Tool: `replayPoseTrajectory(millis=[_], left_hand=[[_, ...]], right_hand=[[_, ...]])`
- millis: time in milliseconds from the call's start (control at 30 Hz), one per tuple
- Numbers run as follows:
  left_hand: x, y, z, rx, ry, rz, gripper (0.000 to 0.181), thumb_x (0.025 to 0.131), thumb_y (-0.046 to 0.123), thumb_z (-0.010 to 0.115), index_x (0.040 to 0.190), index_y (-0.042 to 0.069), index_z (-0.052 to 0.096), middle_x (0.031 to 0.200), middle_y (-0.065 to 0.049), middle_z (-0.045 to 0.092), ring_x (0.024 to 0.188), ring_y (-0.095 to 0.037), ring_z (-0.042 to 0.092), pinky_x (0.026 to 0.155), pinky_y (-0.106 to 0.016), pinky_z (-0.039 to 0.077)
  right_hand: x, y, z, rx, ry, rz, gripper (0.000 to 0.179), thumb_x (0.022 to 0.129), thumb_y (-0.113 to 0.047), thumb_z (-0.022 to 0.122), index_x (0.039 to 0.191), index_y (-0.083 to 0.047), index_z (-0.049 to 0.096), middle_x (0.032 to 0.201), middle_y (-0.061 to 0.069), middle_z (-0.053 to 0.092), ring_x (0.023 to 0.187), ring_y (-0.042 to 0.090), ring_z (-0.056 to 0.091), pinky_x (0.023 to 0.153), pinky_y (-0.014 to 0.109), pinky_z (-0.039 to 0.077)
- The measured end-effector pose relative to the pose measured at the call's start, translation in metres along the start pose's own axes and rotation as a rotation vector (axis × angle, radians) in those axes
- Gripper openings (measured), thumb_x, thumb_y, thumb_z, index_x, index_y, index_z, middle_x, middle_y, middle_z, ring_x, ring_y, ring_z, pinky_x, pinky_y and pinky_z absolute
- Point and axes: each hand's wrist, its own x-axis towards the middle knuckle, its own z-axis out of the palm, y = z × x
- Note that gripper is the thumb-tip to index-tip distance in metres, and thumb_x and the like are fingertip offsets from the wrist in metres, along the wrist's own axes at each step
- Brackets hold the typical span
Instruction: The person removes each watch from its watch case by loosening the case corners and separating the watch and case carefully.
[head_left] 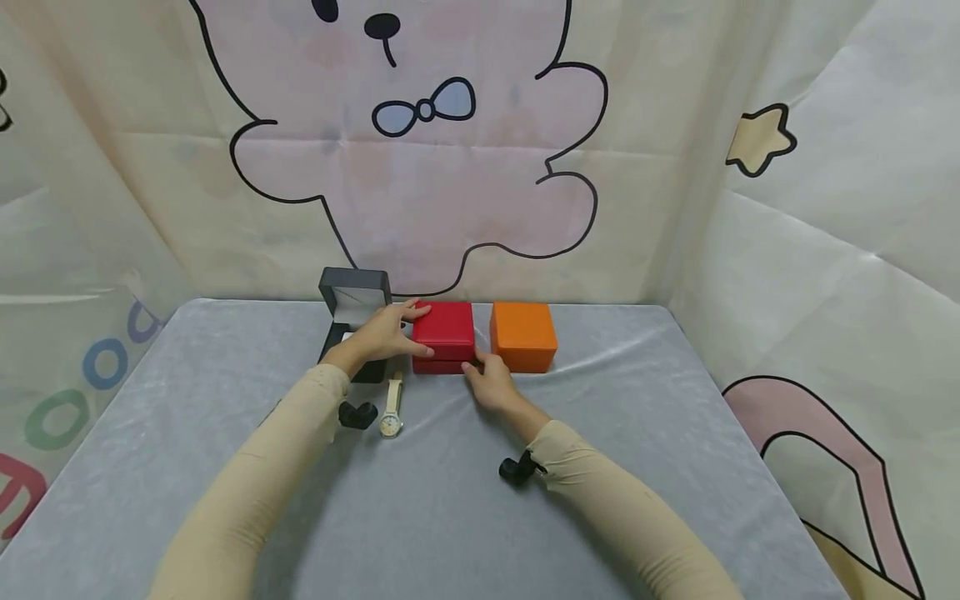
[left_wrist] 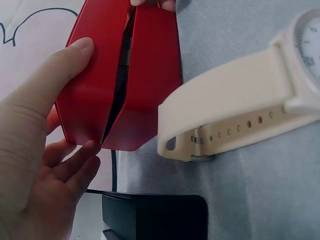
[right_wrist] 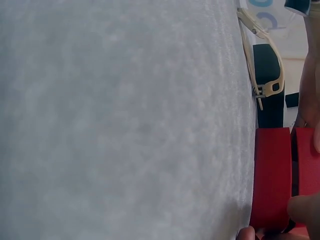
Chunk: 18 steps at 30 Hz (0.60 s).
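A red box [head_left: 446, 329] stands at the back of the table, its lid slightly raised, with a dark gap along the seam in the left wrist view. My left hand [head_left: 381, 335] grips the lid [left_wrist: 92, 75] from the left, thumb on its front face and fingers round its side. At the lower right front corner, my right hand [head_left: 492, 383] holds the box base [right_wrist: 272, 175], its thumb by the seam. A cream-strapped watch [head_left: 391, 417] lies on the table just in front and to the left, its strap buckled in a loop. The inside of the box is mostly hidden.
An orange box [head_left: 523, 333] stands closed to the right of the red one. To the left is a dark grey box [head_left: 354, 283] with its lid up, partly behind my left hand. A grey cloth covers the table [head_left: 435, 508]; a printed curtain [head_left: 450, 200] hangs behind.
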Motion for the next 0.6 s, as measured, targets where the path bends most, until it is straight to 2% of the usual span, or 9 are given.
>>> replayPoseTrajectory(millis=[67, 133, 300, 400, 600], left_hand=[[0.0004, -0.0008, -0.0009, -0.021, -0.004, -0.007, 0.092, 0.078, 0.034, 0.086, 0.156, 0.02, 0.039, 0.17, -0.011, 0.02, 0.152, -0.04, 0.026, 0.114, -0.06, 0.04], [0.0007, -0.0012, -0.0014, -0.036, -0.006, -0.014, 0.093, 0.078, 0.034, 0.086, 0.156, 0.02, 0.039, 0.17, -0.011, 0.021, 0.15, -0.04, 0.029, 0.113, -0.059, 0.042], [0.0014, -0.0011, -0.0006, -0.062, -0.004, -0.017, 0.092, 0.077, 0.033, 0.086, 0.156, 0.019, 0.041, 0.169, -0.011, 0.025, 0.147, -0.037, 0.035, 0.11, -0.055, 0.046], [0.0009, 0.0005, -0.0005, -0.061, -0.01, -0.022, 0.091, 0.078, 0.034, 0.085, 0.156, 0.019, 0.04, 0.168, -0.011, 0.026, 0.145, -0.037, 0.036, 0.11, -0.054, 0.047], [0.0017, 0.0027, -0.0028, -0.04, -0.013, -0.017, 0.091, 0.078, 0.035, 0.084, 0.156, 0.02, 0.04, 0.168, -0.011, 0.026, 0.143, -0.036, 0.038, 0.107, -0.052, 0.049]], right_hand=[[0.0013, -0.0002, 0.0018, -0.02, 0.02, 0.013, 0.042, 0.103, -0.012, 0.055, 0.141, 0.006, 0.053, 0.108, 0.019, 0.068, 0.092, 0.021, 0.06, 0.082, 0.033, 0.051], [0.0021, -0.0005, 0.0031, -0.035, 0.035, 0.022, 0.04, 0.103, -0.013, 0.056, 0.137, 0.006, 0.055, 0.104, 0.018, 0.065, 0.087, 0.02, 0.056, 0.078, 0.032, 0.049], [0.0012, -0.0005, 0.0046, -0.017, 0.049, 0.055, 0.042, 0.104, -0.014, 0.055, 0.139, 0.007, 0.049, 0.133, 0.024, 0.061, 0.109, 0.029, 0.061, 0.099, 0.044, 0.052], [0.0002, -0.0006, 0.0047, -0.015, 0.054, 0.057, 0.04, 0.104, -0.015, 0.054, 0.137, 0.007, 0.051, 0.13, 0.024, 0.062, 0.107, 0.03, 0.062, 0.097, 0.045, 0.052], [0.0013, -0.0025, 0.0042, -0.023, 0.074, 0.037, 0.034, 0.103, -0.014, 0.054, 0.129, 0.006, 0.056, 0.115, 0.022, 0.065, 0.094, 0.026, 0.059, 0.086, 0.038, 0.051]])
